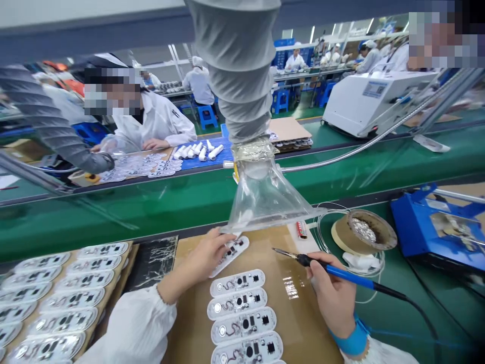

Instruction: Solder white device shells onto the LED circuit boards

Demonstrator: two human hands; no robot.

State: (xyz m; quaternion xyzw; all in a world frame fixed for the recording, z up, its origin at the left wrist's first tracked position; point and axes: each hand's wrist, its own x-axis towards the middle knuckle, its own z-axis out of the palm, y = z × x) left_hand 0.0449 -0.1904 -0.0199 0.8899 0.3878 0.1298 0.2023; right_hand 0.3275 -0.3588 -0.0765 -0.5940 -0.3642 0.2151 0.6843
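Observation:
My right hand [335, 296] grips a blue-handled soldering iron [343, 275] like a pen, its metal tip pointing left over the cardboard. On the left, my left hand [210, 251] has its fingers closed on a white oval casing [238, 247] with electronic parts inside, tilted at the top of the column. Part of that casing is hidden under the fingers. Below it, several similar oval casings [238, 283] lie in a column on the cardboard sheet [303, 333]. The iron's tip is apart from all of them.
A clear fume hood [265, 202] hangs low above the left hand from a grey duct [242, 76]. At right are a solder-wire coil, a round brown container [346, 235] and a blue metal device [435, 222]. Casings fill a cardboard stack [91, 303] at left. A co-worker [151, 119] sits opposite.

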